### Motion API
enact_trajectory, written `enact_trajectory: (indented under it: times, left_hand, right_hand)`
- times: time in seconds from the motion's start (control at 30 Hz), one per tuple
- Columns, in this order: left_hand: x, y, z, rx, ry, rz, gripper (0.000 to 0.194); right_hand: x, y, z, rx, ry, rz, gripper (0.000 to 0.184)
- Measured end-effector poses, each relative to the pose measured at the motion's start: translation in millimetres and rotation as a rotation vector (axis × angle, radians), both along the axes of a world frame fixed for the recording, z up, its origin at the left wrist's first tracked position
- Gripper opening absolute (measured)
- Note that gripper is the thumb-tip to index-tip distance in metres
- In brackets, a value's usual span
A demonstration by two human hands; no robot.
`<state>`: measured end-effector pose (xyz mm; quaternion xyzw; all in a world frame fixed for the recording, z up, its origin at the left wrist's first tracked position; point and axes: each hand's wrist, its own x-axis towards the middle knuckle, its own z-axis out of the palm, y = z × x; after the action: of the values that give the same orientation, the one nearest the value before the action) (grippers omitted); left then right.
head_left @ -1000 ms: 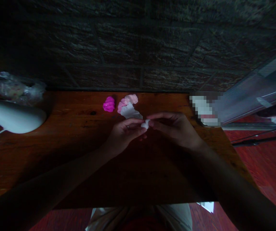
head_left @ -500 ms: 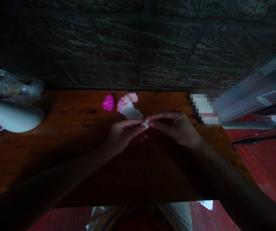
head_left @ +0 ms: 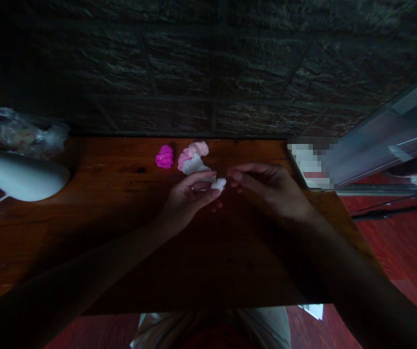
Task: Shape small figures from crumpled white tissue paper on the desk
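Observation:
A small lumpy piece of white modelling clay (head_left: 218,184) is pinched between the thumb and forefinger of my left hand (head_left: 190,196), above the wooden table. My right hand (head_left: 270,186) is just to the right, apart from that piece. Its fingers are curled, with thumb and forefinger close together; whether anything is between them is hidden. Behind my left hand lies a flattened, ragged white clay sheet (head_left: 194,165). It touches a light pink clay lump (head_left: 198,148). Farther left sits a bright magenta clay lump (head_left: 165,157) with a ridged surface.
At the left stand a white rounded object (head_left: 30,177) and a crumpled clear plastic bag (head_left: 23,135). A dark stone wall (head_left: 212,72) borders the back of the wooden table (head_left: 114,194). To the right are a blurred-out white item (head_left: 308,165) and a translucent panel (head_left: 383,131).
My right hand has moved off the white clay piece, a little to the right. The piece stays in my left hand and more of it shows.

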<state>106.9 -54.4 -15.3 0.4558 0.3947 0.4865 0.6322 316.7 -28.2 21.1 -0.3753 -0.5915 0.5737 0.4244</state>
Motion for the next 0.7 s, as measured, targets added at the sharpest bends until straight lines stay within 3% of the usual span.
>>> enact_trajectory:
  times: [0.1,0.27,0.7]
  left_hand:
    - [-0.8,0.4,-1.0,0.010,-0.016,-0.012,0.055]
    - [-0.3,-1.1,1.4,0.000,-0.023,-0.042,0.036]
    - [-2.1,0.6,0.5,-0.078,-0.086,-0.180,0.030]
  right_hand:
    - [-0.2,0.3,-1.6,-0.033,-0.027,-0.005,0.024]
    - [-6.9,-3.5,-6.4,-0.043,0.005,0.058,0.023]
    - [-9.4,-6.4,-3.5,-0.045,0.001,0.107,0.029]
